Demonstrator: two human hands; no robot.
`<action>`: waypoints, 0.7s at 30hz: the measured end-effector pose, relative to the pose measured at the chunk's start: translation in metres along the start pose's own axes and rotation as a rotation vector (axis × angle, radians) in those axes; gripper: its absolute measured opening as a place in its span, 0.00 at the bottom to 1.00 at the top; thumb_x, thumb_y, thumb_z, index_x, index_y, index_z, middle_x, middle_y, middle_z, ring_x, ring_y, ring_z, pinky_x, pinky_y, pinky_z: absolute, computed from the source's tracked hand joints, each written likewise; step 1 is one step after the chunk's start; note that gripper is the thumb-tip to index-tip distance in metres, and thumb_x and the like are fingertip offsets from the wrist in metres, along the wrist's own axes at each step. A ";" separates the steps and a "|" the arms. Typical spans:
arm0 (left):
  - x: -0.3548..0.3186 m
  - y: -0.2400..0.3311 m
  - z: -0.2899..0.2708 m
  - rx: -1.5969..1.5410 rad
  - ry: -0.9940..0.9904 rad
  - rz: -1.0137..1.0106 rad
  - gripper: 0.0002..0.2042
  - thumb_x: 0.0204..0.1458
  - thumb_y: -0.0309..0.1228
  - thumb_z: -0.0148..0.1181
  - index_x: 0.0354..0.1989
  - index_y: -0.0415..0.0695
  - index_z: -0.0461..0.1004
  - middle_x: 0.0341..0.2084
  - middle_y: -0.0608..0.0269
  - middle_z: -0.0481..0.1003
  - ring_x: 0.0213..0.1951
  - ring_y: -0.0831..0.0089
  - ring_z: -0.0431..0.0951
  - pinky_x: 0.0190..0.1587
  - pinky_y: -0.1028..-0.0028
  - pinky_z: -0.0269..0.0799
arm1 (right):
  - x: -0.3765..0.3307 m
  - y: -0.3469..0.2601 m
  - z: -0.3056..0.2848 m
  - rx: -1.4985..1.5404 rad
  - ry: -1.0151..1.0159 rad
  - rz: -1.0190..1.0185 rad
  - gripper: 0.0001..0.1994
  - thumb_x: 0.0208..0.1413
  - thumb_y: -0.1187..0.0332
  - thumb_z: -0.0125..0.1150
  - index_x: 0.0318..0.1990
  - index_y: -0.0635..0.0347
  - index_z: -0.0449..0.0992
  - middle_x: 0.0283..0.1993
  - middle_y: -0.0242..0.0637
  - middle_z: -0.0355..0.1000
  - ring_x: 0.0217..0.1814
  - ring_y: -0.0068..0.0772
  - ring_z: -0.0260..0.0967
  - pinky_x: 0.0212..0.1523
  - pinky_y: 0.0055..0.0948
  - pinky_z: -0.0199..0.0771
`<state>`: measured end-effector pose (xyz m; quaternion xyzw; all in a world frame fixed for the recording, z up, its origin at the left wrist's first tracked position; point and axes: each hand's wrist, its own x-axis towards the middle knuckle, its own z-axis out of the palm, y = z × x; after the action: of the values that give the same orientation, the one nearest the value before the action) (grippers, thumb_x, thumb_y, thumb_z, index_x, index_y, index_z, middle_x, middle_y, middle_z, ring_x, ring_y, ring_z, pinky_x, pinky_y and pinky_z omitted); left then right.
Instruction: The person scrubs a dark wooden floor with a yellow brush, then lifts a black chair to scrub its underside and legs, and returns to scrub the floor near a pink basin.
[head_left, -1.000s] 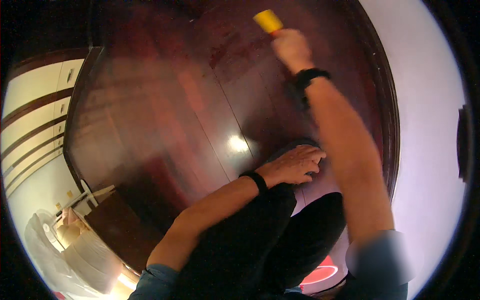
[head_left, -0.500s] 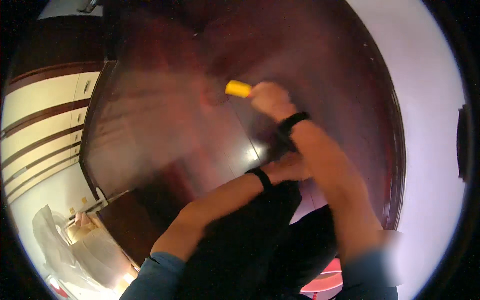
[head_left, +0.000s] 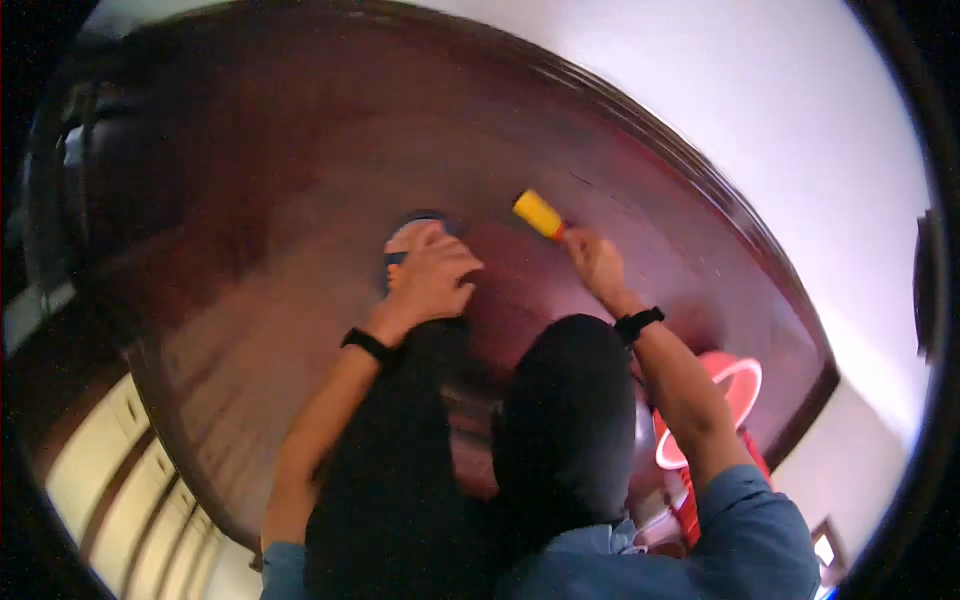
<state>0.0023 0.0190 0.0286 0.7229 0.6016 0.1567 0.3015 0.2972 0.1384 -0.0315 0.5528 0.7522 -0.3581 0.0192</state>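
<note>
My right hand [head_left: 597,265] is closed round the red end of a small tool with a yellow cylinder-shaped part [head_left: 540,215]. Its exact kind I cannot make out. The tool points away and to the left, just above the dark red floor [head_left: 520,275]; whether it touches the floor is unclear. My left hand [head_left: 432,280] hangs by my left knee with its fingers apart and nothing in them. Beyond it shows my foot in a dark sandal [head_left: 395,258], partly covered by the hand.
A pink basin [head_left: 742,395] stands to the right, beside my right forearm, with red things [head_left: 690,510] near it. A dark skirting [head_left: 690,145] runs along the white wall [head_left: 790,120]. Cream drawers [head_left: 100,430] line the lower left.
My view has swung round, bringing the basin and wall closer in. The left hand has come out from beneath the right arm to the left knee. The right hand still holds the yellow-and-red tool.
</note>
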 end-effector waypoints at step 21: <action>0.003 -0.005 0.038 0.021 0.059 0.032 0.05 0.50 0.25 0.65 0.34 0.44 0.84 0.38 0.58 0.83 0.48 0.60 0.81 0.68 0.55 0.59 | -0.087 0.178 -0.003 -0.232 0.277 0.145 0.13 0.67 0.57 0.55 0.38 0.51 0.82 0.32 0.48 0.79 0.33 0.54 0.80 0.33 0.52 0.79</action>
<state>0.0213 0.0130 -0.0039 0.7305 0.6003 0.1765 0.2735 0.4830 0.0924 -0.0841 0.6437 0.7420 -0.1874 0.0050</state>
